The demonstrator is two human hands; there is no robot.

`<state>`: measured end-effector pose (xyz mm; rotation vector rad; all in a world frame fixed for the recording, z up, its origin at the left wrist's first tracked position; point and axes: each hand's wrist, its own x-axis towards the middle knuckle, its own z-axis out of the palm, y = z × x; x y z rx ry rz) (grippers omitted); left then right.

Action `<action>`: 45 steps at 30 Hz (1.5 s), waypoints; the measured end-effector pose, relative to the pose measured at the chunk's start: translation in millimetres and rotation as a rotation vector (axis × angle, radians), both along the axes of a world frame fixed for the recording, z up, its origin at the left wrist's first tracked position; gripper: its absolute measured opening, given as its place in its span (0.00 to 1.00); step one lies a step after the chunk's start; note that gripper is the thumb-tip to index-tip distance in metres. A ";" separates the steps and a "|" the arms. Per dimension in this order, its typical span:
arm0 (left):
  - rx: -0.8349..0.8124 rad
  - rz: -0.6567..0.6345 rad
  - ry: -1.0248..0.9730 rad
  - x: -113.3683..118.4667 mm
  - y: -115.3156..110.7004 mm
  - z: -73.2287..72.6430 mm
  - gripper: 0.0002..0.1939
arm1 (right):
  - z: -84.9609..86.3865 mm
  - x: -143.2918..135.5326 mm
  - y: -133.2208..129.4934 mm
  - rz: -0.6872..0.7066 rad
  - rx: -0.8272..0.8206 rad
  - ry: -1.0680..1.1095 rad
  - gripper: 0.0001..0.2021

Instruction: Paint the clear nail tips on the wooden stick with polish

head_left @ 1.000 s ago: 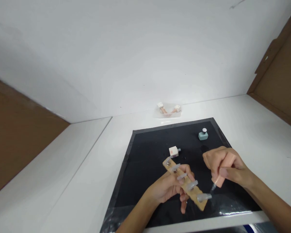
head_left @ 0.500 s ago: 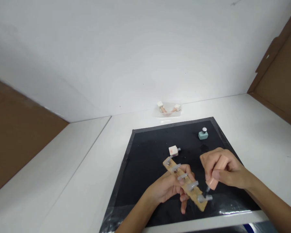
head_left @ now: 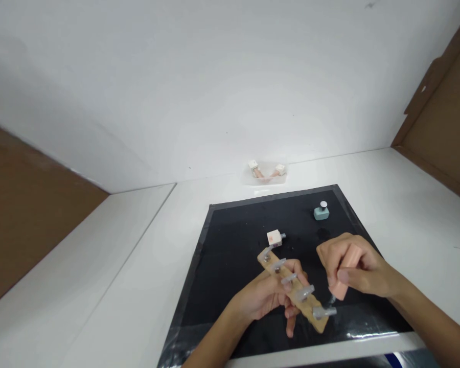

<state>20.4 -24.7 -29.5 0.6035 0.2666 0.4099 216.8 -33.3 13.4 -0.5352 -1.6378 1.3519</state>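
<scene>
My left hand (head_left: 266, 296) grips a wooden nail-tip stand (head_left: 308, 313) from beneath, its fingers wrapped round the middle. Several translucent false nail tips (head_left: 305, 293) stick out along the stand in a row. Between the fingers of my right hand (head_left: 358, 268) is a peach nail polish brush cap (head_left: 347, 271), held tilted with its brush pointing down. The brush end is close to the nearest nail tip (head_left: 324, 312); whether it touches I cannot tell. Just beyond the stand's far end lies an uncapped white polish bottle (head_left: 274, 238) on its side, neck to the right.
A black mat (head_left: 230, 240) covers the work area on the white table (head_left: 138, 271). Toward its far right corner stands a teal bottle (head_left: 321, 213) with a silver-topped knob. A clear tray (head_left: 267, 179) holding white-and-peach bottles sits by the wall. Brown cardboard panels (head_left: 440, 112) flank both sides.
The brush has shifted slightly to the right along the nearest nail tip, toward its free end. My left hand and the stand stay nearly still.
</scene>
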 end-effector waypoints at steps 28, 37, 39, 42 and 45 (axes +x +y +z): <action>0.002 -0.002 -0.025 -1.0 -1.2 -3.5 0.13 | 0.0 -2.2 -0.7 0.020 0.005 0.046 0.14; 0.017 -0.008 -0.032 -0.4 -1.6 -0.7 0.12 | -2.1 -1.6 -0.2 0.046 -0.023 0.002 0.14; 0.019 -0.004 -0.015 -0.8 -1.8 -0.4 0.13 | -5.3 -0.8 0.3 0.022 -0.047 0.067 0.15; 0.030 0.008 -0.022 -1.6 -3.1 -0.4 0.12 | -9.5 -0.4 -0.2 -0.012 -0.085 0.154 0.13; 0.032 0.037 -0.035 -1.6 -3.9 1.3 0.11 | -8.2 -2.3 -1.8 -0.021 -0.139 0.153 0.10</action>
